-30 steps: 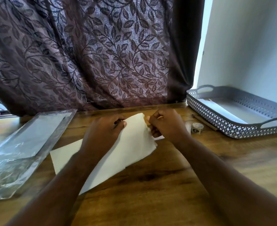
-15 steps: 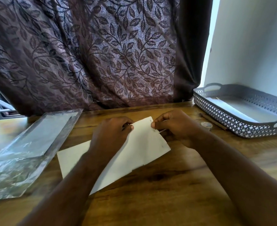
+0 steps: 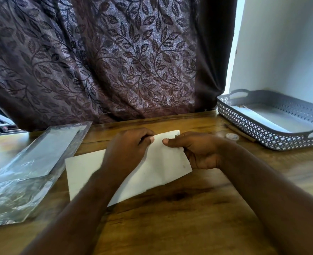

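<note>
Wooden surface (image 3: 170,221): carries the white paper sheet (image 3: 161,170).
Left hand (image 3: 128,150): fingers curled, pinching the sheet's far edge.
Right hand (image 3: 199,150): thumb and fingers clamped on the sheet's far right corner.
Plastic sleeve (image 3: 32,162): left of the sheet.
Small jar (image 3: 232,136): right of the sheet.
Grey tray (image 3: 247,126): farther right of the sheet.
Curtain (image 3: 115,61): behind the sheet.
</note>
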The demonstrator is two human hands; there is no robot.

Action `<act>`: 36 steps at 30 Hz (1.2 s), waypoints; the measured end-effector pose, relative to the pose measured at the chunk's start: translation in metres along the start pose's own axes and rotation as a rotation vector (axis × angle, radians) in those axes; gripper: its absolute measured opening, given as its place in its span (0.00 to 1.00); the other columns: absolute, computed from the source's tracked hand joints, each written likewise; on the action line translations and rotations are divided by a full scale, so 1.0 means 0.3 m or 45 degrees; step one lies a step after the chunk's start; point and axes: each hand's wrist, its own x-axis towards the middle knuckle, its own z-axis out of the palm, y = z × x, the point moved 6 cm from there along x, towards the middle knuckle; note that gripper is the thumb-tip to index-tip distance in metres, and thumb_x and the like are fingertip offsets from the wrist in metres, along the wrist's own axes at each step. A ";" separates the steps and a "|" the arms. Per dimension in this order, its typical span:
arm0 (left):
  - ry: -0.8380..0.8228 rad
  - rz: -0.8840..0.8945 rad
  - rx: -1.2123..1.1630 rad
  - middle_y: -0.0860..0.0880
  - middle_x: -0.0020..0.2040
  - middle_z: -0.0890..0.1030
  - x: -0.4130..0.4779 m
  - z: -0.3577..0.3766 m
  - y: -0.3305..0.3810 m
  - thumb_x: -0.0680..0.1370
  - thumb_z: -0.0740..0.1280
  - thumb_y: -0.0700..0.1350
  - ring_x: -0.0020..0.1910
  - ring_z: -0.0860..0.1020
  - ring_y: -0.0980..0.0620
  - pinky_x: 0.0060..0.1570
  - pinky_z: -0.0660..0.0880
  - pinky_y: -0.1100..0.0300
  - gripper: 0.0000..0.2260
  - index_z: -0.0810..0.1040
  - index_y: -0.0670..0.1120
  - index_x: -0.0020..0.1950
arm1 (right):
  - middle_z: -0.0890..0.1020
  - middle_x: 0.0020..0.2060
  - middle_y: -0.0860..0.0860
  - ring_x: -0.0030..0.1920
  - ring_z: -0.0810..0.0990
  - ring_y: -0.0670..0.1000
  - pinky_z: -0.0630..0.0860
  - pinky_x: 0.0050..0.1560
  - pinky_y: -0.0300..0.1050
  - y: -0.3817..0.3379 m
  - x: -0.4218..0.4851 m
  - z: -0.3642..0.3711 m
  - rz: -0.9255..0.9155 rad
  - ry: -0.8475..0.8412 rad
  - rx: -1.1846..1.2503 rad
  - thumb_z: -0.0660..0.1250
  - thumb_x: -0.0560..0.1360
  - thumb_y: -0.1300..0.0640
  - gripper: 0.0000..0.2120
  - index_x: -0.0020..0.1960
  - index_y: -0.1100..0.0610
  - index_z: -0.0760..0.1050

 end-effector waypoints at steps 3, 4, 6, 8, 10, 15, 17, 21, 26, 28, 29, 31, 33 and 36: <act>0.090 0.070 0.009 0.54 0.43 0.84 -0.002 -0.019 0.011 0.80 0.63 0.52 0.40 0.79 0.55 0.40 0.77 0.54 0.11 0.84 0.51 0.51 | 0.85 0.57 0.58 0.54 0.85 0.55 0.80 0.60 0.56 0.001 0.004 -0.010 -0.016 -0.035 0.078 0.69 0.73 0.52 0.19 0.61 0.60 0.81; 0.114 0.091 0.033 0.54 0.43 0.84 -0.001 -0.023 0.013 0.81 0.61 0.53 0.40 0.79 0.54 0.40 0.78 0.53 0.12 0.83 0.51 0.51 | 0.85 0.57 0.57 0.53 0.85 0.55 0.80 0.59 0.55 0.001 0.005 -0.018 -0.017 -0.032 0.098 0.69 0.73 0.50 0.20 0.61 0.60 0.82; 0.102 0.131 0.093 0.53 0.46 0.84 0.001 -0.012 0.010 0.81 0.58 0.57 0.43 0.80 0.53 0.42 0.79 0.50 0.16 0.82 0.52 0.53 | 0.84 0.58 0.59 0.55 0.84 0.57 0.79 0.61 0.57 0.003 0.010 -0.031 -0.020 -0.019 0.127 0.69 0.73 0.49 0.23 0.63 0.61 0.80; 0.042 0.162 0.162 0.53 0.53 0.84 0.002 0.004 0.009 0.81 0.55 0.64 0.51 0.81 0.51 0.49 0.79 0.49 0.23 0.81 0.52 0.59 | 0.84 0.60 0.60 0.58 0.83 0.58 0.77 0.63 0.58 0.001 0.013 -0.042 -0.040 0.005 0.132 0.69 0.74 0.48 0.24 0.65 0.61 0.79; -0.032 0.221 0.286 0.51 0.62 0.81 -0.002 0.014 0.023 0.78 0.53 0.72 0.61 0.78 0.49 0.60 0.76 0.47 0.32 0.78 0.51 0.67 | 0.84 0.58 0.60 0.56 0.84 0.59 0.79 0.60 0.58 -0.009 0.014 -0.052 -0.078 0.044 0.134 0.69 0.73 0.47 0.24 0.64 0.60 0.79; -0.204 0.237 0.536 0.51 0.75 0.68 -0.018 0.016 0.058 0.66 0.51 0.82 0.73 0.67 0.47 0.71 0.63 0.44 0.49 0.62 0.54 0.79 | 0.84 0.59 0.60 0.61 0.82 0.61 0.79 0.60 0.59 -0.034 0.014 -0.072 -0.186 0.135 0.230 0.69 0.76 0.48 0.23 0.66 0.61 0.78; -0.189 0.245 0.535 0.50 0.75 0.67 -0.022 0.016 0.061 0.63 0.51 0.84 0.72 0.67 0.46 0.70 0.62 0.43 0.53 0.58 0.54 0.80 | 0.84 0.58 0.60 0.58 0.84 0.60 0.80 0.60 0.59 -0.039 0.013 -0.068 -0.226 0.131 0.251 0.69 0.74 0.49 0.23 0.64 0.61 0.79; -0.174 0.328 0.649 0.43 0.73 0.68 -0.037 0.038 0.056 0.64 0.55 0.82 0.69 0.69 0.41 0.69 0.64 0.39 0.54 0.53 0.53 0.82 | 0.84 0.58 0.59 0.57 0.84 0.58 0.81 0.58 0.58 -0.047 0.007 -0.057 -0.258 0.086 0.270 0.68 0.77 0.51 0.20 0.64 0.60 0.80; -0.077 0.360 0.646 0.41 0.70 0.72 -0.043 0.027 0.052 0.69 0.59 0.70 0.66 0.72 0.38 0.64 0.68 0.39 0.45 0.54 0.52 0.82 | 0.84 0.58 0.59 0.56 0.84 0.58 0.80 0.60 0.59 -0.048 0.011 -0.066 -0.282 0.076 0.265 0.68 0.75 0.50 0.21 0.64 0.61 0.79; -0.073 0.324 0.654 0.44 0.68 0.73 -0.037 0.015 0.045 0.70 0.60 0.70 0.65 0.73 0.41 0.63 0.68 0.41 0.45 0.52 0.52 0.82 | 0.85 0.56 0.60 0.54 0.85 0.58 0.79 0.61 0.59 -0.049 0.015 -0.080 -0.306 0.075 0.256 0.70 0.72 0.49 0.21 0.61 0.60 0.81; -0.084 0.308 0.678 0.46 0.67 0.73 -0.035 0.012 0.038 0.69 0.61 0.70 0.64 0.73 0.42 0.63 0.67 0.41 0.46 0.51 0.53 0.82 | 0.86 0.53 0.59 0.52 0.85 0.58 0.79 0.60 0.59 -0.050 0.014 -0.086 -0.314 0.080 0.248 0.70 0.72 0.48 0.21 0.60 0.60 0.82; -0.109 0.278 0.720 0.48 0.67 0.73 -0.032 0.009 0.019 0.68 0.63 0.71 0.65 0.72 0.44 0.64 0.66 0.41 0.48 0.50 0.54 0.82 | 0.86 0.43 0.56 0.44 0.85 0.55 0.81 0.54 0.56 -0.056 0.014 -0.095 -0.343 0.080 0.238 0.69 0.73 0.47 0.20 0.56 0.60 0.83; -0.102 0.250 0.740 0.48 0.67 0.73 -0.032 0.001 -0.002 0.69 0.62 0.72 0.65 0.73 0.44 0.64 0.67 0.41 0.47 0.51 0.53 0.82 | 0.86 0.36 0.54 0.38 0.85 0.51 0.84 0.44 0.50 -0.071 0.013 -0.121 -0.419 0.135 0.273 0.66 0.78 0.48 0.15 0.50 0.59 0.83; -0.041 0.163 0.795 0.47 0.63 0.74 -0.029 -0.029 -0.046 0.70 0.63 0.67 0.61 0.73 0.43 0.62 0.67 0.42 0.45 0.51 0.52 0.82 | 0.87 0.40 0.57 0.41 0.86 0.56 0.83 0.45 0.51 -0.080 0.025 -0.223 -0.604 0.528 0.049 0.63 0.83 0.54 0.14 0.50 0.62 0.82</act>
